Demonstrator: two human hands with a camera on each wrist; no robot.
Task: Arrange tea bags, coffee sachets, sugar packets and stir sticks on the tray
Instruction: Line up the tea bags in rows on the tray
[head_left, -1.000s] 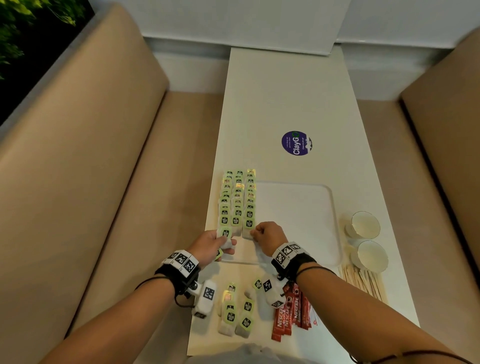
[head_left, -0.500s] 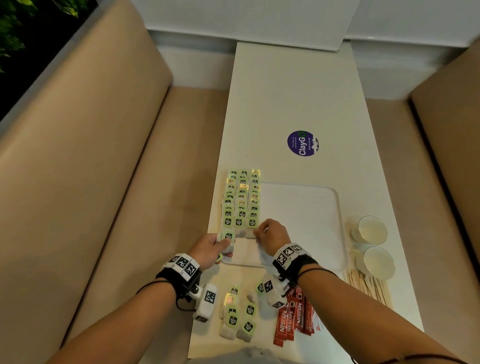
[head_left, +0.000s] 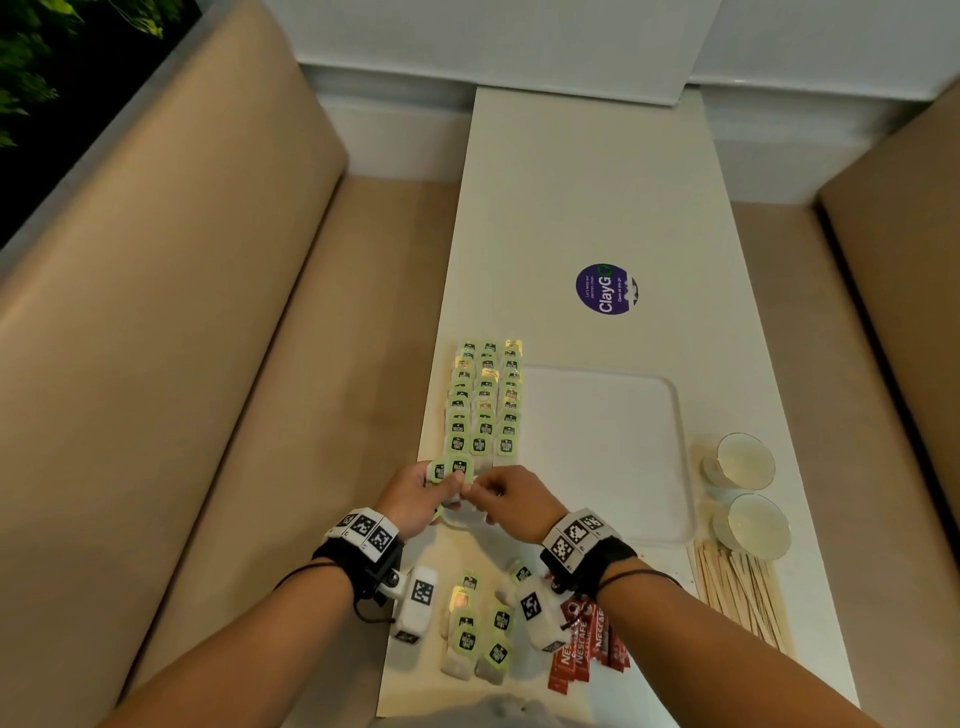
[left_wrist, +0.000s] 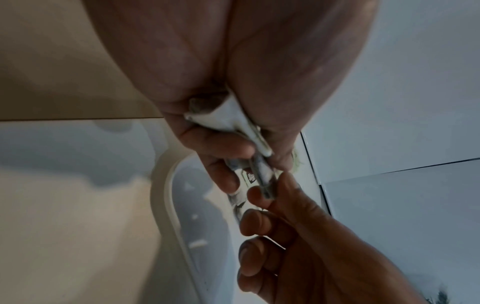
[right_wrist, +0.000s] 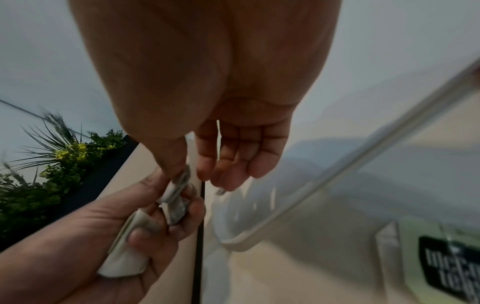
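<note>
Several green-labelled tea bags (head_left: 484, 402) lie in three rows on the left part of the white tray (head_left: 608, 457). My left hand (head_left: 451, 487) holds a small stack of tea bags (head_left: 453, 469) over the tray's near left corner. In the left wrist view the stack (left_wrist: 233, 121) is clamped between thumb and fingers. My right hand (head_left: 475, 492) meets it, and its thumb and forefinger (right_wrist: 179, 164) pinch the end of one tea bag (right_wrist: 182, 181) in that stack. Its other fingers hang loose.
Loose tea bags (head_left: 480, 631) and red coffee sachets (head_left: 584, 649) lie on the table near me. Wooden stir sticks (head_left: 740, 595) lie at the near right, with two white cups (head_left: 745, 462) behind them. A purple sticker (head_left: 605, 288) is farther up the table. Beige benches flank it.
My right hand has moved left, from the near end of the tea bag rows to the stack in my left hand, and now pinches a bag there. The left hand rose slightly.
</note>
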